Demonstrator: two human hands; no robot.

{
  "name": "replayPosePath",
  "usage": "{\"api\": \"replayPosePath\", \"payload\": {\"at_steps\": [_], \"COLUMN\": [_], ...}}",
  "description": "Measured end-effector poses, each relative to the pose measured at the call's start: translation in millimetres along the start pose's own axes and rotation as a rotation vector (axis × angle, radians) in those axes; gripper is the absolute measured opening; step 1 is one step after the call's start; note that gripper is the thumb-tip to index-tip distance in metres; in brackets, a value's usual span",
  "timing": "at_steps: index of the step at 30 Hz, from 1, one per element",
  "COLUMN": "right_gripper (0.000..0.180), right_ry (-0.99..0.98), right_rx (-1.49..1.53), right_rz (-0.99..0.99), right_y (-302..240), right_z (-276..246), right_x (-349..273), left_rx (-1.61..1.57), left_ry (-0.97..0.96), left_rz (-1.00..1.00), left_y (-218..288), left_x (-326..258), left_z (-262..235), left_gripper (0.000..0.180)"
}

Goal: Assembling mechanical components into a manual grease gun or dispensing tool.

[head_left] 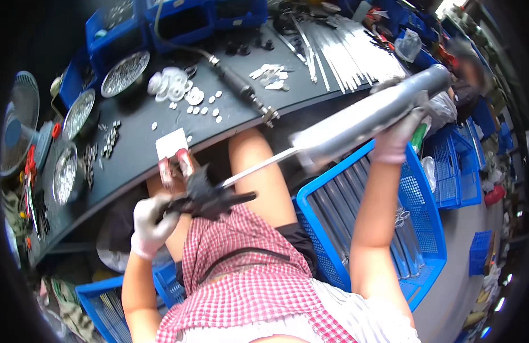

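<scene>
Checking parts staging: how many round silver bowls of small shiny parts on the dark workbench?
3, on the left of the dark workbench: far bowl, near the blue plastic bins; middle bowl; near bowl. Others could be hidden.

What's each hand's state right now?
Left hand: closed, holding the black handle.
Right hand: closed, holding the silver tube.

I'm watching a workshop remotely: parts bowls (pixel 140 79) at ten o'clock, metal rods (pixel 340 56) at one, perforated crate (pixel 428 228) at four.
</scene>
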State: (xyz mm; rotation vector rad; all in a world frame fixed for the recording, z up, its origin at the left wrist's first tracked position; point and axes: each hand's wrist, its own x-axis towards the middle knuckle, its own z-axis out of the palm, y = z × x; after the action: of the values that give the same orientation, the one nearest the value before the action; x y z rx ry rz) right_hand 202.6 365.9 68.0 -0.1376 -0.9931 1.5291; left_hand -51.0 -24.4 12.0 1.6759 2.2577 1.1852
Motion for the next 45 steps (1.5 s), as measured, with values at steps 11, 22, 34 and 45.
{"api": "replayPosePath", "payload": {"at_steps": [11,22,34,45], "right_gripper": [0.063,0.056,0.033,0.045], "right_ry": [-0.201,-0.383,-1.228,-2.221], "right_rx": [0.25,0.113,-1.414,-1.507], "right_rz": [0.297,0.778,1.389,0.898], "right_y": [83.5,88.1,118.4,255.6], "right_z": [111.0,94.3,-40.3,-234.8], "right_x": [-136.0,-155.0,-5.7,-69.6], "left_rx": [-0.818,0.385,0.431,0.775], "left_ry": [-0.2,0.256,0.373,0.817], "left_rz": [-0.37,0.325,0.088,-0.528], "left_y": [34.5,50.4,33.6,-12.3], "left_x": [38.6,86.9,104.9,-59.0], "left_z": [32.7,12.7,-40.1,-87.3], "left_gripper": [0.023,0.082,0.067,0.062]}}
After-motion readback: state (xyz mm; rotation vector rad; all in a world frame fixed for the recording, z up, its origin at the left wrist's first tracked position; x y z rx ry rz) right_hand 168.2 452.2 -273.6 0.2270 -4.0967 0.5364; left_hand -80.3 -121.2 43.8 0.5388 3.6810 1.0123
